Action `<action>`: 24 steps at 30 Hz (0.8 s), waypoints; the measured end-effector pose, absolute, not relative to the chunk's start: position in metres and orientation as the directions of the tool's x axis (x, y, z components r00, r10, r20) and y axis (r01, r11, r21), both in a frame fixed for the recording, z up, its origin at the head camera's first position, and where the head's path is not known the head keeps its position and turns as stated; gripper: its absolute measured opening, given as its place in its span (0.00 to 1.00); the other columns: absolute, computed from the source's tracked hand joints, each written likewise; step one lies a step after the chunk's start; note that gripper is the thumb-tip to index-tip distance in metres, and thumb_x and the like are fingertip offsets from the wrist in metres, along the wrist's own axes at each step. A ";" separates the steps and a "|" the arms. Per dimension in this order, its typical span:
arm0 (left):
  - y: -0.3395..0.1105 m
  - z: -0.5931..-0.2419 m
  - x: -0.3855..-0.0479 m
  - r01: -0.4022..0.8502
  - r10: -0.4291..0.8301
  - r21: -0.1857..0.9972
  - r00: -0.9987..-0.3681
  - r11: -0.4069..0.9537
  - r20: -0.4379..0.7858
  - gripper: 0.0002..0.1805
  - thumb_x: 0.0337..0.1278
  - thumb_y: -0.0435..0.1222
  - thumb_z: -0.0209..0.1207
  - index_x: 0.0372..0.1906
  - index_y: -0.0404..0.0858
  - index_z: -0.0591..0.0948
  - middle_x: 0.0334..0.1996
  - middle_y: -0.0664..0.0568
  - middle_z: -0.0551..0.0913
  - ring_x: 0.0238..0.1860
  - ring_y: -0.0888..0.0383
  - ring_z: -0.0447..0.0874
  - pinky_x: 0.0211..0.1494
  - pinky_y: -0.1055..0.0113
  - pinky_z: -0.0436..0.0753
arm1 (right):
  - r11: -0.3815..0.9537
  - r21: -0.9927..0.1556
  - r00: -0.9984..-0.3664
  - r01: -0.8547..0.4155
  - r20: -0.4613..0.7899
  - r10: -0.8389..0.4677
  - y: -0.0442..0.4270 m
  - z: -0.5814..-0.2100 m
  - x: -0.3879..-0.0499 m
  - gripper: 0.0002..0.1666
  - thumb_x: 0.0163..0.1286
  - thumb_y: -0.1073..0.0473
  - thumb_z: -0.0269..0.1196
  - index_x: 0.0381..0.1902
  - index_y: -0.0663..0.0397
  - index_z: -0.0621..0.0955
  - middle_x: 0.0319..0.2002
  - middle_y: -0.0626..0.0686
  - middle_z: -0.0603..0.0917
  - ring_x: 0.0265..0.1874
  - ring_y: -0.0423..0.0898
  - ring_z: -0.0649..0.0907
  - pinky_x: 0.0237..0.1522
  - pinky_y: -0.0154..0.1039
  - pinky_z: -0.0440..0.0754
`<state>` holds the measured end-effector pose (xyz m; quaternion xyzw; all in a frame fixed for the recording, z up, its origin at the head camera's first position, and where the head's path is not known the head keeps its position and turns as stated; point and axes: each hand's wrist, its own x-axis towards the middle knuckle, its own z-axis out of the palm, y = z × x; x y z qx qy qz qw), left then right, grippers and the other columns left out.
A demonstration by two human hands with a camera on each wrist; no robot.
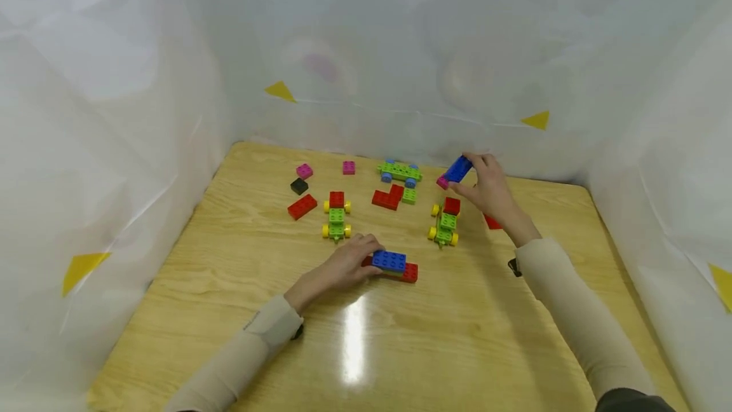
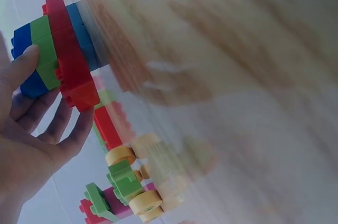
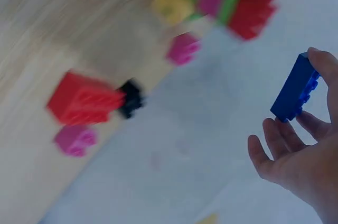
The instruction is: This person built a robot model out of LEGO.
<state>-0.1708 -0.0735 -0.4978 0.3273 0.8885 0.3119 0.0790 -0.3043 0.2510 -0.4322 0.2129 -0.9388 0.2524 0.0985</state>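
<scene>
My left hand [image 1: 351, 264] grips a low stack near the middle of the table. In the left wrist view the stack has a blue brick [image 2: 22, 39] on top, a green layer [image 2: 44, 44], a long red layer [image 2: 71, 49] and blue [image 2: 82, 34] at the bottom, with the thumb and fingers of the left hand [image 2: 39, 123] around its upper part. My right hand [image 1: 488, 189] holds a long blue brick [image 1: 459, 169] by its ends above the table's far right; the right wrist view shows this blue brick [image 3: 296, 89] between thumb and fingers of the right hand [image 3: 306, 155].
Two green cars with yellow wheels [image 1: 336, 224] [image 1: 443, 229] stand behind the stack. Farther back are a green base with blue wheels [image 1: 399, 171], joined red bricks [image 1: 387, 198] and a small green brick [image 1: 409, 196]. Red [image 1: 302, 206], black [image 1: 299, 185] and pink bricks [image 1: 349, 167] lie back left.
</scene>
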 end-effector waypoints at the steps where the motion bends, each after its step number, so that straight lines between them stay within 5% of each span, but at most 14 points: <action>1: -0.074 -0.497 -0.171 0.534 0.632 0.603 -0.773 0.593 0.064 0.21 0.62 0.43 0.62 0.58 0.41 0.76 0.53 0.54 0.76 0.54 0.56 0.70 0.57 0.61 0.73 | 0.764 -0.427 -0.871 -0.484 0.316 -0.375 0.243 -0.426 -0.293 0.43 0.59 0.55 0.71 0.67 0.64 0.66 0.56 0.70 0.68 0.52 0.65 0.71 0.53 0.62 0.70; 5: -0.074 -0.497 -0.172 0.536 0.629 0.595 -0.774 0.599 0.064 0.22 0.61 0.42 0.62 0.58 0.41 0.76 0.53 0.53 0.76 0.54 0.56 0.70 0.57 0.61 0.73 | 0.691 -0.442 -0.820 -0.572 0.321 -0.473 0.211 -0.408 -0.245 0.44 0.58 0.54 0.72 0.68 0.59 0.66 0.55 0.66 0.67 0.48 0.59 0.73 0.46 0.57 0.76; 12: -0.072 -0.496 -0.173 0.532 0.629 0.605 -0.775 0.593 0.066 0.21 0.61 0.42 0.62 0.57 0.40 0.76 0.52 0.53 0.76 0.52 0.56 0.70 0.57 0.60 0.73 | 0.590 -0.543 -0.759 -0.597 0.144 -0.635 0.180 -0.407 -0.185 0.43 0.58 0.54 0.72 0.68 0.51 0.67 0.57 0.57 0.67 0.48 0.52 0.76 0.46 0.49 0.81; 24: -0.070 -0.497 -0.173 0.519 0.619 0.593 -0.784 0.616 0.043 0.22 0.61 0.43 0.63 0.57 0.40 0.76 0.51 0.53 0.75 0.51 0.57 0.70 0.56 0.61 0.74 | 0.537 -0.596 -0.683 -0.598 0.028 -0.730 0.171 -0.428 -0.164 0.34 0.61 0.61 0.70 0.64 0.54 0.72 0.64 0.58 0.68 0.58 0.54 0.75 0.56 0.50 0.76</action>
